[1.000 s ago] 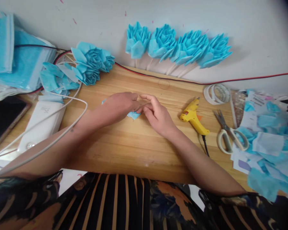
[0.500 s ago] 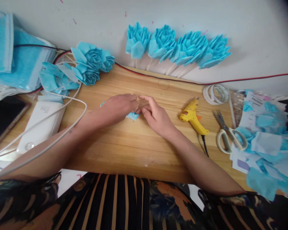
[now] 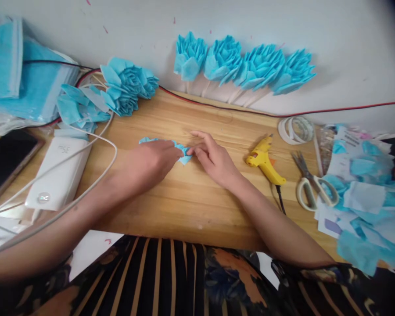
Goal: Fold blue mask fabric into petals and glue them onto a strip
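Observation:
A small folded piece of blue tissue paper [image 3: 181, 151] lies on the wooden table [image 3: 184, 202] between my hands. My left hand [image 3: 151, 160] rests on its near left side with curled fingers touching it. My right hand [image 3: 212, 158] pinches the right end of the paper between thumb and fingers. Part of the paper is hidden under my left hand.
Several blue paper flowers [image 3: 243, 63] lean on the wall, more [image 3: 125, 85] lie at the back left. A yellow glue gun [image 3: 266, 160], scissors [image 3: 311, 186] and tape roll [image 3: 296, 129] sit right, by blue scraps [image 3: 368, 206]. A white power bank [image 3: 61, 171], cables and phone [image 3: 6, 160] are left.
My left hand has slid back toward me and left, uncovering the far strip of the blue paper. My right hand has stayed in place on the paper's right end.

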The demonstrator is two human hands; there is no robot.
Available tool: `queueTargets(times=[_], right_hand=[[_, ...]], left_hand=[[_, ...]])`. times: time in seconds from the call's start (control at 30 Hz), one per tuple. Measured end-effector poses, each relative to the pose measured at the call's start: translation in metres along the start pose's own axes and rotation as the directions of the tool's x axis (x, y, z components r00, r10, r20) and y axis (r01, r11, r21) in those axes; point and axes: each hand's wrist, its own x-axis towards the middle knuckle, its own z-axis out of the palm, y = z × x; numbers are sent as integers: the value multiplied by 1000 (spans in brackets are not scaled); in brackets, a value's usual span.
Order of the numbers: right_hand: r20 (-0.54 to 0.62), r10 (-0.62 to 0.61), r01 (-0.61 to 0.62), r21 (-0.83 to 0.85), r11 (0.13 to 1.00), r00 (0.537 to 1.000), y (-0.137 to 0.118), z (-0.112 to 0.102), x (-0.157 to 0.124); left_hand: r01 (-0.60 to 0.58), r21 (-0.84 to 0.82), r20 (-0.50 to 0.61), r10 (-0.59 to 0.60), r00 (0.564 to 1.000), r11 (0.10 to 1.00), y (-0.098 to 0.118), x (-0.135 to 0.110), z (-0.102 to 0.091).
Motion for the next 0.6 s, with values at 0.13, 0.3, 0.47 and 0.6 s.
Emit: queueTargets(times=[0.13, 0.3, 0.47, 0.6], right_hand=[[0, -4, 4, -10, 1000, 1000, -1, 0, 1], [0, -30, 30, -19, 999, 1000, -1, 0, 1], [-73, -12, 18, 85, 996, 997, 1, -8, 4], [-145, 24, -4, 139, 990, 989, 0, -10, 4]], left_hand=[[4, 51, 57, -7, 998, 999, 11, -16, 11], [76, 48, 106, -81, 991, 996, 12, -15, 24], [104, 19, 137, -106, 985, 994, 13, -13, 26], [80, 6, 91, -80, 993, 997, 10, -15, 29]])
